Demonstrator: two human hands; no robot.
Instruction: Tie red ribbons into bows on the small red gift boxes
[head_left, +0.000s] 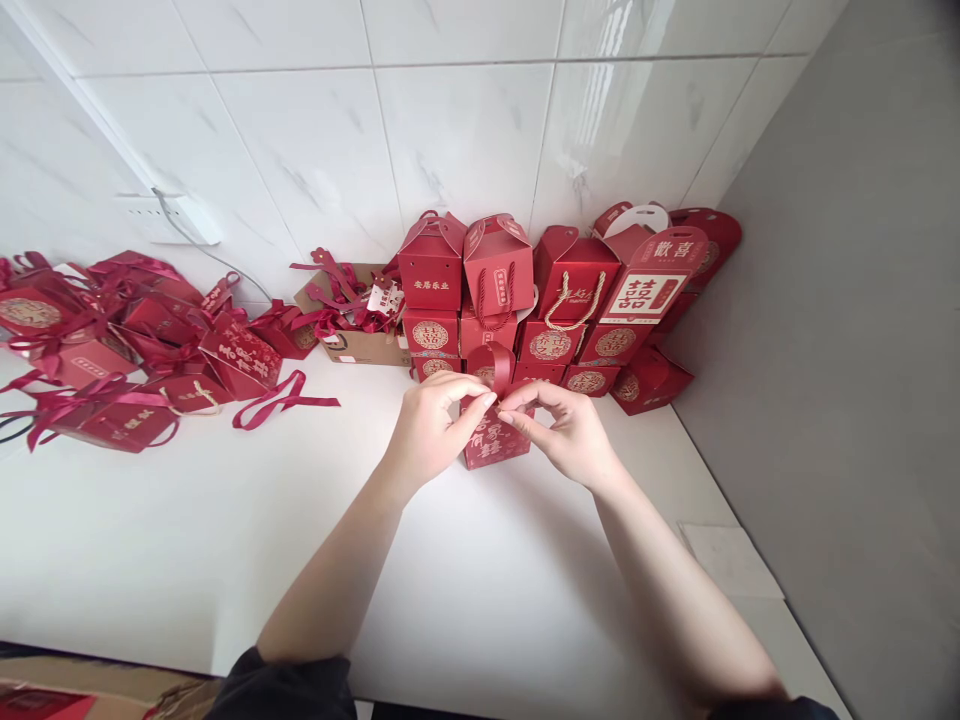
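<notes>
A small red gift box (pixel 491 440) with gold characters stands on the white table (pixel 225 540) in front of me. My left hand (pixel 431 425) pinches the red ribbon at the top of the box from the left. My right hand (pixel 566 430) pinches the same ribbon from the right, fingertips almost meeting the left hand's. A ribbon loop (pixel 495 365) rises just behind the box.
Stacked red gift boxes (pixel 555 300) line the tiled wall behind. A cardboard box of ribbons (pixel 352 325) sits to their left. More red boxes with ribbons (pixel 112 350) lie at the far left. A loose ribbon (pixel 281 400) lies on the table. A grey wall bounds the right.
</notes>
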